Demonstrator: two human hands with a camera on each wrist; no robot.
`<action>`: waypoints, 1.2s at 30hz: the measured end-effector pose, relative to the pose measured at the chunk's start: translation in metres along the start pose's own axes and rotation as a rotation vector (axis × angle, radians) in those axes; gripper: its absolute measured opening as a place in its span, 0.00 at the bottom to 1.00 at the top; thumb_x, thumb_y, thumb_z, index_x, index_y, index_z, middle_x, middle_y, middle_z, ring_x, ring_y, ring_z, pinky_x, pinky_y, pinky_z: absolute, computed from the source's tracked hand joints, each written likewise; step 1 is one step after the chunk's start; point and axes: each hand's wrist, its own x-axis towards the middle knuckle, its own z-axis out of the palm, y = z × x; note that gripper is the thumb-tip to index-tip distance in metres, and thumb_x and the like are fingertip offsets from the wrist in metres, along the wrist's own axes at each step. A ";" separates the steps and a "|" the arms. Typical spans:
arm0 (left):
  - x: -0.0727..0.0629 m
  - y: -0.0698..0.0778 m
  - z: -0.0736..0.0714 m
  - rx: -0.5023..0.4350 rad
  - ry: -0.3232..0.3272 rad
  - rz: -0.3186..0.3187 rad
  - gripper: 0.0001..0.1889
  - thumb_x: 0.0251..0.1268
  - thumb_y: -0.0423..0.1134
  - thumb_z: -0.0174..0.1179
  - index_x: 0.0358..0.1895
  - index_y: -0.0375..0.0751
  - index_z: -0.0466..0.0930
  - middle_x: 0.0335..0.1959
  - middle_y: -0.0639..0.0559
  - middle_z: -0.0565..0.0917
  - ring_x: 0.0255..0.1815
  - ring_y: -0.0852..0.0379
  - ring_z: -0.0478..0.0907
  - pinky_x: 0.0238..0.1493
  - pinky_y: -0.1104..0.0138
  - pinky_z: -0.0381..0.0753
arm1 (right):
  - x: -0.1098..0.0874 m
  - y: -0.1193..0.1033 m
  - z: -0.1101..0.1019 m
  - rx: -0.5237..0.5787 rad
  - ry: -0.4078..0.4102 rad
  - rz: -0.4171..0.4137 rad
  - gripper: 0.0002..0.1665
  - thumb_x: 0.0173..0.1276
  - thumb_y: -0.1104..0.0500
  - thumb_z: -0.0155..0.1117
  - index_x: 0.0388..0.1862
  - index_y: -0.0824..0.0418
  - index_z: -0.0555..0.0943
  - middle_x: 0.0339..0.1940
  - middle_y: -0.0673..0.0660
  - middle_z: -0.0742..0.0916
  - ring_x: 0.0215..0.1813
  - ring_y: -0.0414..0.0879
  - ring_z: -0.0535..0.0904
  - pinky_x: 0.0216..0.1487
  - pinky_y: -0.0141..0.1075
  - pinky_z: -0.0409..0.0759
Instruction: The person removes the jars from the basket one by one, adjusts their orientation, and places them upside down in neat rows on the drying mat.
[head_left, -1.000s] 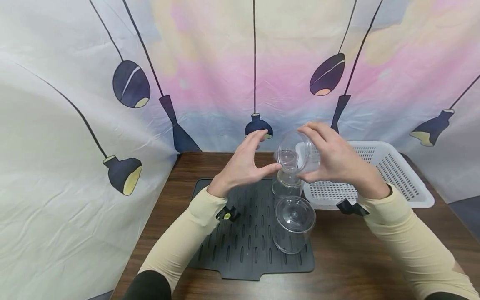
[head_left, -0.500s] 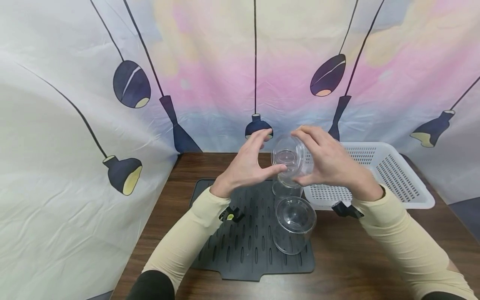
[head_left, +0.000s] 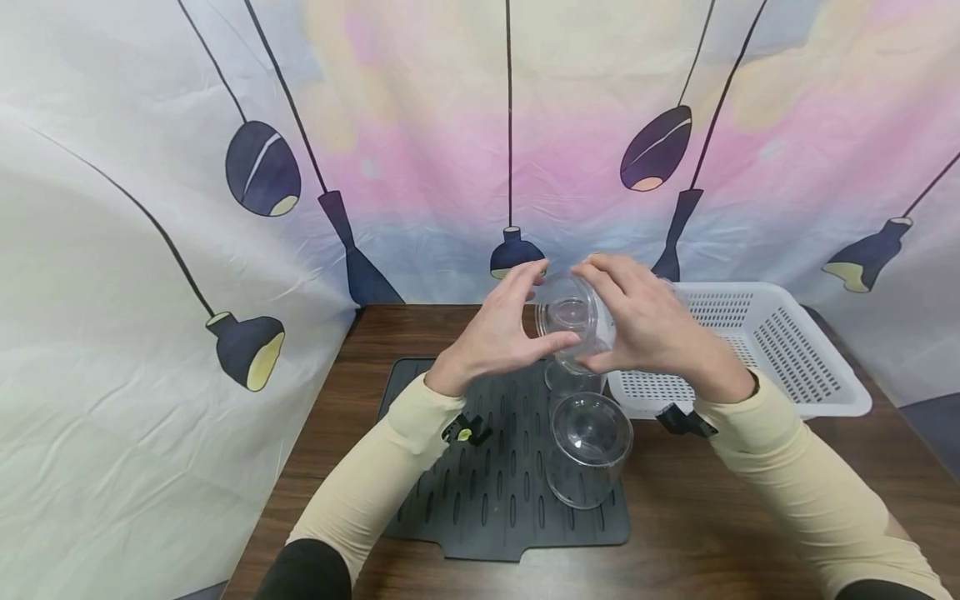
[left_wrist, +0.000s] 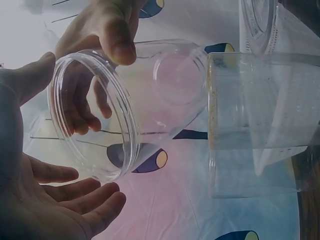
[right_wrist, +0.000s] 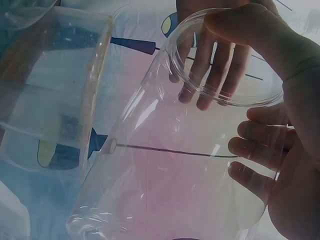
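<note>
In the head view my right hand (head_left: 637,321) holds a clear plastic jar (head_left: 566,321) tilted above the mat, its mouth towards my left hand (head_left: 498,329). In the right wrist view the right thumb lies at the threaded rim of the jar (right_wrist: 170,150), with its other fingers around the side. My left hand spreads its thumb and fairly straight fingers around the mouth in the left wrist view; whether they touch the rim I cannot tell. Below, a clear jar (head_left: 588,450) stands on the dark grey ribbed mat (head_left: 472,500), another clear jar (head_left: 562,383) behind it, partly hidden.
A white perforated plastic basket (head_left: 825,392) stands at the back right, partly behind the right hand. The mat lies on a brown wooden table (head_left: 712,517). A fabric backdrop (head_left: 420,125) printed with lamps hangs behind.
The right hand has brought the tilted jar leftwards and slightly down. My left hand has moved a little right, so the jar's mouth now lies between its thumb and fingers.
</note>
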 end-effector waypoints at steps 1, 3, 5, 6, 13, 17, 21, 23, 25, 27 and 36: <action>0.000 0.000 0.000 0.001 -0.001 0.001 0.50 0.54 0.58 0.69 0.76 0.42 0.54 0.73 0.47 0.62 0.64 0.53 0.69 0.62 0.61 0.74 | 0.000 0.000 0.001 -0.001 0.005 -0.008 0.64 0.26 0.38 0.83 0.63 0.67 0.71 0.57 0.66 0.77 0.56 0.62 0.75 0.52 0.56 0.79; 0.001 0.000 0.001 0.010 -0.008 -0.006 0.50 0.54 0.59 0.69 0.76 0.42 0.55 0.73 0.47 0.63 0.63 0.53 0.70 0.62 0.60 0.75 | 0.001 0.000 0.002 -0.003 0.013 -0.024 0.64 0.26 0.38 0.83 0.62 0.68 0.71 0.57 0.66 0.77 0.56 0.62 0.74 0.53 0.55 0.78; 0.000 0.000 0.002 0.017 -0.018 -0.017 0.50 0.54 0.59 0.69 0.76 0.42 0.54 0.73 0.46 0.63 0.63 0.52 0.70 0.61 0.58 0.75 | 0.001 0.000 0.003 -0.003 0.016 -0.035 0.64 0.26 0.38 0.83 0.62 0.69 0.71 0.56 0.67 0.77 0.57 0.62 0.74 0.55 0.55 0.77; 0.000 0.000 0.002 0.020 -0.022 -0.021 0.50 0.54 0.59 0.68 0.76 0.42 0.54 0.73 0.46 0.63 0.63 0.52 0.70 0.61 0.56 0.75 | 0.001 0.000 0.004 -0.001 0.017 -0.037 0.64 0.26 0.38 0.83 0.62 0.69 0.71 0.56 0.66 0.77 0.57 0.62 0.74 0.56 0.55 0.76; 0.000 0.001 0.004 0.030 -0.029 -0.013 0.52 0.53 0.61 0.69 0.76 0.42 0.53 0.70 0.48 0.67 0.65 0.53 0.69 0.63 0.54 0.73 | 0.003 -0.003 0.006 -0.004 0.002 -0.045 0.64 0.26 0.38 0.83 0.63 0.68 0.71 0.56 0.66 0.77 0.57 0.61 0.74 0.58 0.54 0.75; 0.001 0.002 0.004 0.038 -0.023 -0.005 0.52 0.53 0.61 0.69 0.76 0.41 0.53 0.69 0.47 0.68 0.65 0.53 0.69 0.64 0.55 0.72 | 0.004 -0.003 0.008 -0.005 0.009 -0.059 0.64 0.26 0.38 0.83 0.62 0.69 0.71 0.55 0.66 0.78 0.57 0.61 0.74 0.57 0.54 0.75; 0.002 0.002 0.005 0.051 -0.017 -0.008 0.50 0.52 0.61 0.68 0.75 0.41 0.57 0.68 0.48 0.70 0.64 0.53 0.70 0.62 0.56 0.73 | 0.005 -0.003 0.009 -0.009 0.010 -0.063 0.63 0.26 0.39 0.83 0.62 0.69 0.71 0.55 0.66 0.78 0.57 0.61 0.74 0.58 0.54 0.74; 0.002 0.002 0.005 0.049 -0.009 -0.001 0.48 0.52 0.61 0.68 0.73 0.42 0.60 0.66 0.49 0.71 0.61 0.55 0.72 0.60 0.58 0.75 | 0.004 -0.003 0.009 -0.011 0.012 -0.062 0.63 0.27 0.39 0.83 0.62 0.69 0.71 0.55 0.66 0.78 0.57 0.61 0.74 0.58 0.54 0.74; 0.003 0.002 0.005 0.042 0.005 0.012 0.45 0.51 0.60 0.68 0.71 0.43 0.63 0.64 0.50 0.73 0.58 0.57 0.73 0.57 0.60 0.76 | 0.004 -0.004 0.009 -0.012 0.015 -0.060 0.63 0.27 0.40 0.83 0.62 0.69 0.71 0.55 0.66 0.78 0.57 0.61 0.74 0.58 0.54 0.75; 0.003 0.002 0.005 0.040 0.022 0.025 0.44 0.50 0.59 0.69 0.70 0.43 0.65 0.62 0.51 0.74 0.56 0.58 0.74 0.55 0.62 0.78 | 0.004 -0.004 0.009 -0.012 0.021 -0.059 0.63 0.27 0.39 0.83 0.62 0.69 0.71 0.55 0.66 0.78 0.56 0.60 0.74 0.57 0.54 0.75; 0.002 -0.002 0.007 0.029 0.085 0.078 0.42 0.50 0.57 0.70 0.67 0.41 0.68 0.58 0.48 0.77 0.53 0.54 0.77 0.52 0.64 0.80 | 0.003 -0.006 0.007 0.007 0.031 -0.069 0.67 0.27 0.39 0.86 0.65 0.70 0.68 0.57 0.67 0.77 0.58 0.61 0.74 0.60 0.54 0.74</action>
